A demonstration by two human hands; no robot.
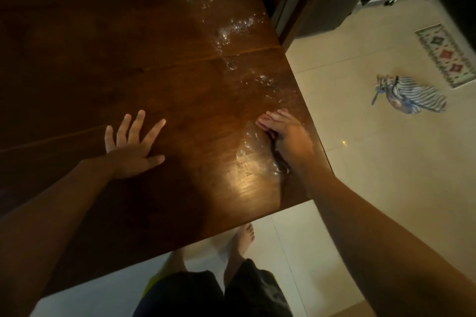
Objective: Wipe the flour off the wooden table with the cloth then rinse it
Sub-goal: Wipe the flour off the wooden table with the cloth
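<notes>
Right hand (283, 134) on floured table (128, 46) (edgewise)

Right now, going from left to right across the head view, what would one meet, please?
Left hand flat on the table → right hand by the table's right edge → striped cloth on the floor.

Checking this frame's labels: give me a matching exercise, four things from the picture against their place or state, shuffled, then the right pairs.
Things:
1 left hand
2 right hand
3 striped cloth
4 flour

Places or states:
A crumpled on the floor
B flat on the table, fingers spread
C strewn along the table's right side
D fingers straight and together, near the table's right edge

Pairs: 1-B; 2-D; 3-A; 4-C
</notes>
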